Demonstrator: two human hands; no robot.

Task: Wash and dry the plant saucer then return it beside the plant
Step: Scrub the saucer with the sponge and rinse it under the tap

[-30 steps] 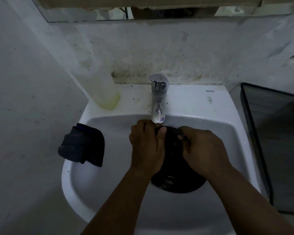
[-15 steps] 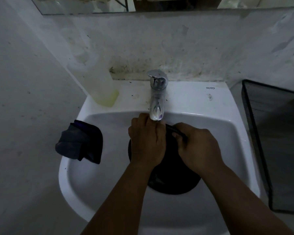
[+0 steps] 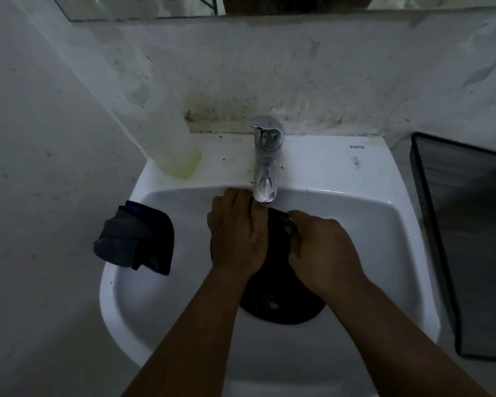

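1. Saucer (image 3: 284, 310), dark and round, lies in the white sink (image 3: 121, 296) under the faucet (image 3: 265, 170).
2. Left hand (image 3: 238, 236) rests flat on it.
3. Right hand (image 3: 324, 250) grips its far rim with curled fingers.
4. Folded dark cloth (image 3: 135, 242) hangs on the sink's left rim.

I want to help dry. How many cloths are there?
1. The cloth hangs over the sink's left rim. Another could be hidden under the hands.

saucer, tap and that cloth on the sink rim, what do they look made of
Saucer: dark, matte, probably plastic, though the light is too dim to be sure. Tap: polished chrome-look metal, bright mirror highlights. Cloth: soft grey and dark fabric, folded and draped over the rim of the sink, which looks like glossy white ceramic.
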